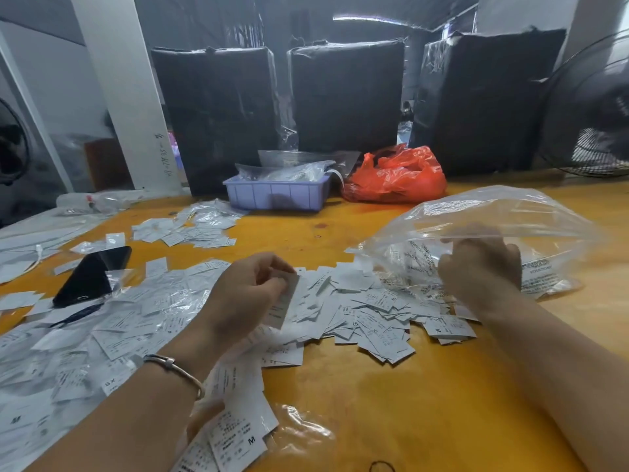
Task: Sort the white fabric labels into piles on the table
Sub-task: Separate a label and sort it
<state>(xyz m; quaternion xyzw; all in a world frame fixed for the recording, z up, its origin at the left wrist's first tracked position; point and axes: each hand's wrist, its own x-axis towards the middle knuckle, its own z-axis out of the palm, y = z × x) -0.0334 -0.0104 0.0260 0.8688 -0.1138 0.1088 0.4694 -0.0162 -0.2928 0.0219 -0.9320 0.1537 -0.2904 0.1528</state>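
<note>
- The left hand (245, 294) is hovering over the middle of the worktop (391, 413), its fingers and thumb curled in and pinching a single white label (287, 299) that is standing nearly on edge.
- A silver bangle (177, 369) is sitting on the left wrist.
- The right hand (481, 270) is reaching into the mouth of a clear plastic bag (510, 212); its fingers are bending down among the labels there, but whether they are gripping anything I cannot tell (the back of the hand is hiding the fingertips).
- A loose heap of white labels (367, 311) is lying between the two hands and spilling out of the bag's opening.
- More labels (85, 342) are spreading over the left part of the worktop under thin clear film, and a smaller pile (190, 229) is lying farther back.
- A stack of labels marked M (238, 441) is lying at the near edge beneath the left forearm.
- A black phone (92, 275) is resting tilted on the labels at the left.
- A lilac tray (275, 195) holding clear bags and a red plastic bag (394, 177) are sitting just beside each other at the back, in front of black wrapped bales (347, 93).
</note>
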